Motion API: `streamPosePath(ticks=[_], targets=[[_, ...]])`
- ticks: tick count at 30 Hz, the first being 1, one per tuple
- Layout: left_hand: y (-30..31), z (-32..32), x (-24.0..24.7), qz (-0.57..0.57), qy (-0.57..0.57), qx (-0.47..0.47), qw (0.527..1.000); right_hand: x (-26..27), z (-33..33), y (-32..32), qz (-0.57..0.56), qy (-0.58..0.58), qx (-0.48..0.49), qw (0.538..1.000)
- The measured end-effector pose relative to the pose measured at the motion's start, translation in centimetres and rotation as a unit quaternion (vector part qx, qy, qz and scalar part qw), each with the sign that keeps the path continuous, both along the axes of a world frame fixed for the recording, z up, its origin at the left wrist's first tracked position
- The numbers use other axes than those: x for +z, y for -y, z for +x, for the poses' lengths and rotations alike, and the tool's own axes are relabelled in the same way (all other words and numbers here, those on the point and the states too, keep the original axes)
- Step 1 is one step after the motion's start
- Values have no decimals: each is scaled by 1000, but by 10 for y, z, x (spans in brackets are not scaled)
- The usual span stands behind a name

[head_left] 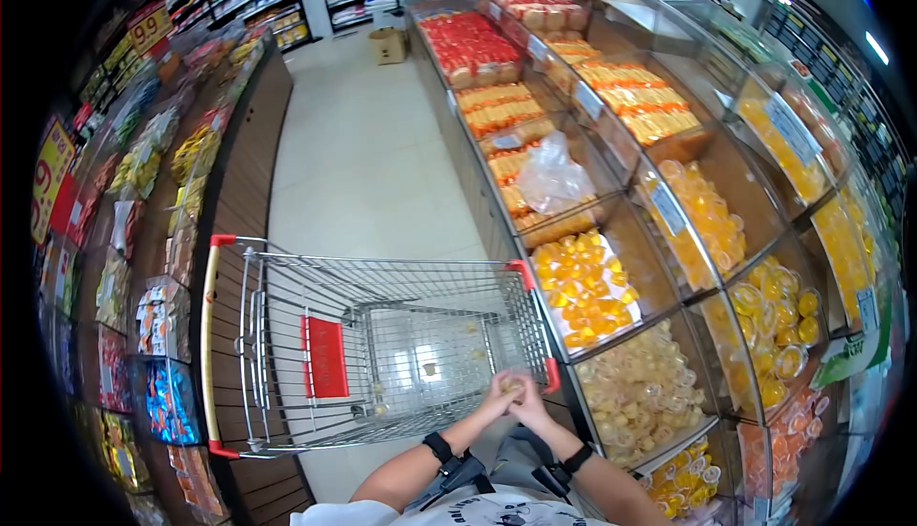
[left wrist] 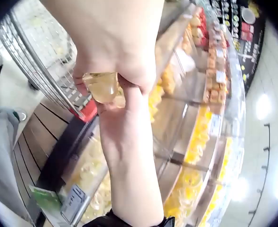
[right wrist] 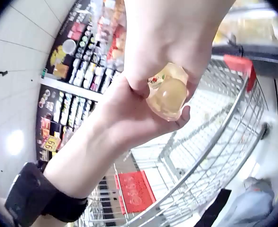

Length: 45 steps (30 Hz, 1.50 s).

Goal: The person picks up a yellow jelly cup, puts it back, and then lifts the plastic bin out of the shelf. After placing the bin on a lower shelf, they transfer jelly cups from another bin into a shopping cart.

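In the head view my left hand [head_left: 498, 396] and right hand [head_left: 531, 406] meet over the near right corner of the shopping cart [head_left: 411, 263]. Between them is a pale yellow jelly cup [right wrist: 171, 94], with printing on its lid. Seen from the right wrist, the left hand [right wrist: 139, 118] cradles the cup from below with curled fingers. The right hand [right wrist: 172, 52] grips it from above, its fingertips at the lid edge. From the left wrist, the clear rounded cup body [left wrist: 102, 87] shows between the fingers of both hands.
Right of the cart stands a bin of pale jelly cups [head_left: 635, 387], beside a bin of yellow ones [head_left: 585, 287]. A clear plastic bag [head_left: 554, 177] lies farther along. Packaged snacks line the left shelf [head_left: 158, 316]. A cardboard box [head_left: 387, 45] sits down the aisle.
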<state>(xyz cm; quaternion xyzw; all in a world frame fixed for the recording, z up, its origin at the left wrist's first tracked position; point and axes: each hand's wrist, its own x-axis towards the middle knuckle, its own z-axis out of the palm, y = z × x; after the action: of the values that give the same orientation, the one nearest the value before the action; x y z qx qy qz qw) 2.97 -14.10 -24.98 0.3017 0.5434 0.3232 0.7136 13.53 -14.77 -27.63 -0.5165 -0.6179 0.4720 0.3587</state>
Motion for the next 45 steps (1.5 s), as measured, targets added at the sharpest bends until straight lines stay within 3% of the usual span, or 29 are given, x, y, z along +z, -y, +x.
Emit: streamPosePath(ticks=[1, 4, 5, 7, 8, 11, 15, 17, 18, 22, 26, 28, 29, 30, 33, 34, 37, 38, 42, 45], targets=[[3, -22, 1, -77, -14, 10, 997, -24, -18, 2, -70, -28, 33, 997], [30, -76, -87, -136, -3, 115, 984, -52, -70, 1, -259, -60, 113, 957], [31, -92, -86, -162, 14, 126, 979, -79, -87, 4, -335, -131, 130, 924], [36, -118, -71, -214, 47, 141, 965, -57, -113, 3, -465, -193, 120, 856], [37, -125, -62, -226, 22, 150, 962, -60, -125, 5, -456, -170, 126, 864], [46, -153, -114, -242, 87, 98, 961, -67, -142, 14, -421, -99, 140, 891], [45, -154, -80, -285, 72, 134, 946, -61, -132, 18, -357, -19, 168, 919], [41, -141, -70, -265, -19, 100, 959, -62, -121, 18, -291, -1, 189, 938], [35, -136, -64, -249, -66, 85, 963, -55, -111, 21, -315, -31, 165, 934], [11, -94, -50, -187, -27, 46, 981, -39, -48, 25, -207, -124, 118, 963], [-19, -16, -19, -96, 50, -25, 994, -3, 45, 19, -90, -176, -65, 978], [-32, 32, 18, -99, 107, -76, 986, 6, 99, 11, -10, -27, -188, 982], [-37, 54, 25, -94, 126, -97, 983, -5, 124, 9, -21, 4, -288, 957], [-41, 75, 29, -90, 145, -117, 978, 25, 145, 3, -39, 46, -357, 932], [-46, 132, 23, -112, 109, -99, 983, 21, 200, -13, 96, 199, -400, 889], [-51, 147, 15, -124, 80, -79, 986, 27, 212, -17, 17, 184, -360, 915], [-64, 174, -29, -126, 51, -127, 983, 11, 227, -28, -17, 248, -285, 926], [-65, 183, -30, -133, 62, -123, 981, 28, 226, -30, -42, 273, -249, 928], [-62, 204, -24, -113, -66, -81, 988, 32, 220, -33, -16, 304, -150, 941], [-61, 210, -20, -91, 27, -28, 995, 19, 199, -35, -18, 315, -105, 943]])
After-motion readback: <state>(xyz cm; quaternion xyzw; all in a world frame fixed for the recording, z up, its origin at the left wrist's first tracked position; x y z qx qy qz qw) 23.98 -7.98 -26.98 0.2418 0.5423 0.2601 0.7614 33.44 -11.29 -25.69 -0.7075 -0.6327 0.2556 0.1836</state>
